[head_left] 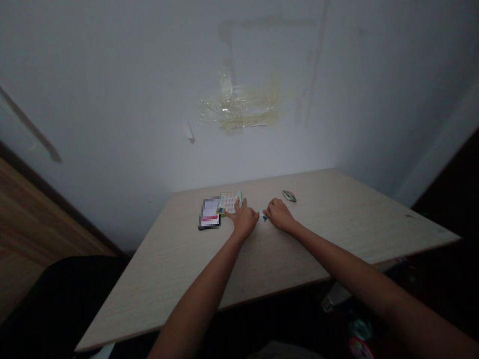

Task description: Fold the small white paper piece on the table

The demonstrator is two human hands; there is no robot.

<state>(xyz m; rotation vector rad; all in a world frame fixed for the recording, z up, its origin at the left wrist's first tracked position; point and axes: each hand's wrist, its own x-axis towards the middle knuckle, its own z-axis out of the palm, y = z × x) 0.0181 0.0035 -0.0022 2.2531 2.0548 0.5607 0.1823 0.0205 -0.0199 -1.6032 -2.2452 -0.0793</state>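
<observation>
Grip: right hand curled, fingertips pinching a small white-and-blue piece; can't tell if the left hand is clamped on it too
Piece: right between both hands, at the table
Left fingers: fanned out over the booklet
Arms: both stretched forward, angling inward
</observation>
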